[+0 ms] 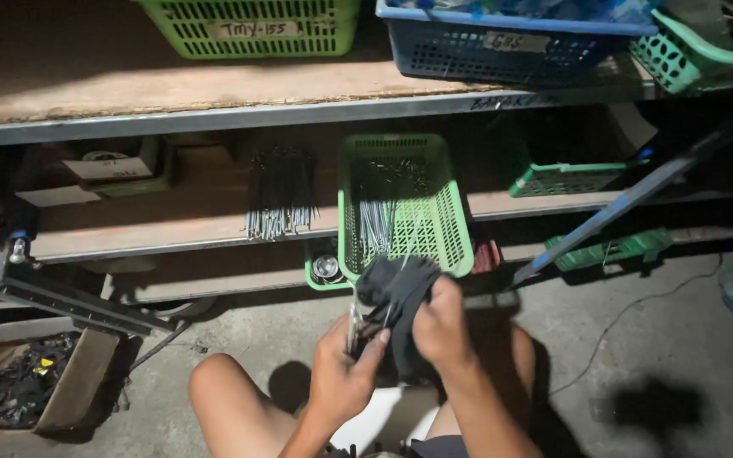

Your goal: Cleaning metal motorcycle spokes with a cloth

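Observation:
My left hand (343,365) grips a small bunch of thin metal rods (355,321) at their lower end. My right hand (441,326) is closed on a dark cloth (396,288) that wraps around the rods' upper part. Both hands are held together just below a green plastic basket (434,229), which sticks out from the lower shelf and holds several more thin metal rods (375,229). My bare knees show at the bottom of the view.
A loose bundle of metal rods (280,197) lies on the lower shelf (171,233). Green (252,30) and blue (502,51) baskets stand on the upper shelf. A cardboard box of dark parts (23,382) sits on the floor at left. A dark bar (629,199) leans at right.

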